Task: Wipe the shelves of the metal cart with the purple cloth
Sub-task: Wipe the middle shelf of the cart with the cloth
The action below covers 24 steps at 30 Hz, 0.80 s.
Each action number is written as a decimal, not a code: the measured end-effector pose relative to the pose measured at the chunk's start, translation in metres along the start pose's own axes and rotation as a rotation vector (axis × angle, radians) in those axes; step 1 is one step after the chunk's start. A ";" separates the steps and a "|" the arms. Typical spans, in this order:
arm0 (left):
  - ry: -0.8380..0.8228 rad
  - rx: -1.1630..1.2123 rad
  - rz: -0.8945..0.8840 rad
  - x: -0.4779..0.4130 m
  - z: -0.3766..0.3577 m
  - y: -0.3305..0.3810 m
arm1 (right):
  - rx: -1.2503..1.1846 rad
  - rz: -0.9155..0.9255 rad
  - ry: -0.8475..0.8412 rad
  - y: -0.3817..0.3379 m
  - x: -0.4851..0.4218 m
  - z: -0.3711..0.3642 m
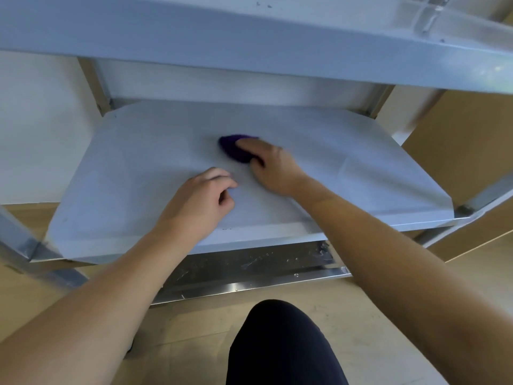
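Right hand (pixel 270 168): fingers curved over the bunched purple cloth (pixel 231 148), thumb alongside, gripping and pressing it flat. Cloth sits mid-shelf, slightly toward the back. Left hand (pixel 200 198): loose fist, knuckles resting on the surface nearer the front edge, nothing visible in it. Middle shelf (pixel 277 234) covered by a pale matte sheet (pixel 125 162), faintly creased, rounded corners overhanging. Lower shelf (pixel 249 268): bare steel, shiny, scratched. Top shelf (pixel 249 37) overhead, smooth grey.

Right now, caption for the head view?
The right hand presses purple cloth on grey metal cart shelf; left hand rests nearby.
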State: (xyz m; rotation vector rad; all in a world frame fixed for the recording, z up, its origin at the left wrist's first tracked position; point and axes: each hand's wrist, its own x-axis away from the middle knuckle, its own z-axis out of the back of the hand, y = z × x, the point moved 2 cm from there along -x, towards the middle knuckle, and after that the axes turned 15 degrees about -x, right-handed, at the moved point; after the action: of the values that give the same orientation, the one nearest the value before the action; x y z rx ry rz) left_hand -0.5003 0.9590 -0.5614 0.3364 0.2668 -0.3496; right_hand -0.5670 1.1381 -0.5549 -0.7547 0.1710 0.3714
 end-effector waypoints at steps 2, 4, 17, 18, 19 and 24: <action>0.004 0.002 0.000 0.002 0.001 0.001 | -0.038 0.102 -0.090 -0.007 0.013 -0.002; 0.011 0.011 -0.011 0.005 0.001 0.003 | -0.047 0.102 -0.123 -0.001 0.015 0.010; 0.022 -0.021 -0.005 0.003 0.000 0.012 | 0.133 -0.681 0.464 0.101 -0.012 0.093; 0.024 -0.024 -0.004 0.003 0.001 0.012 | 0.103 -0.647 0.435 0.091 -0.019 0.084; 0.023 -0.029 -0.007 0.003 0.001 0.013 | 0.058 -0.591 0.384 0.080 -0.025 0.074; 0.010 -0.026 0.014 0.004 0.004 0.014 | -0.023 -0.115 -0.042 0.002 -0.038 -0.002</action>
State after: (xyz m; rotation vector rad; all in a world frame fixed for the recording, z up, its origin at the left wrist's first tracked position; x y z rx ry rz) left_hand -0.4908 0.9688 -0.5555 0.3145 0.2781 -0.3310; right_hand -0.6031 1.1281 -0.5464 -0.7757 0.0836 0.2799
